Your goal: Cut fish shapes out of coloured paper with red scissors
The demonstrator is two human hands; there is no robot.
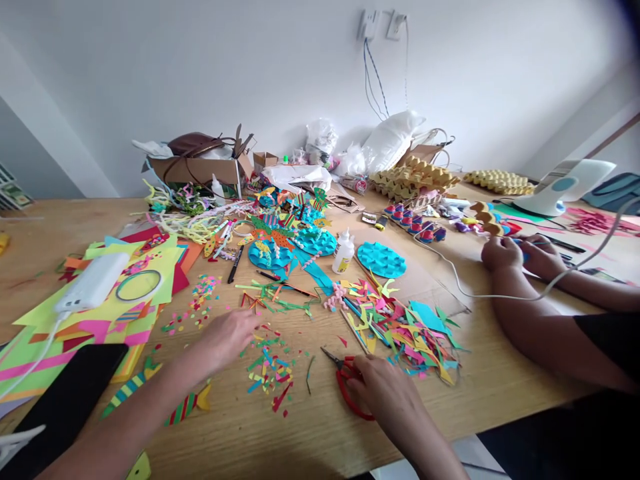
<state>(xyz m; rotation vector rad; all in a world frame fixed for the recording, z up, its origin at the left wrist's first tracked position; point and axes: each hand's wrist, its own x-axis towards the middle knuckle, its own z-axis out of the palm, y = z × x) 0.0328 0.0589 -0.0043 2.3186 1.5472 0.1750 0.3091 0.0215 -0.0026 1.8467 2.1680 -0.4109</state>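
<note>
Left arm (167, 379) and hand (231, 338) slant inward, fingers' hold unclear; right hand (389, 387) grips scissors (341, 390)

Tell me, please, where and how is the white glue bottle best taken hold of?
Probably around the middle of the glue bottle's body, below the nozzle, coming from the near side: it stands upright, and bumpy blue discs lie to its left and right.
</note>
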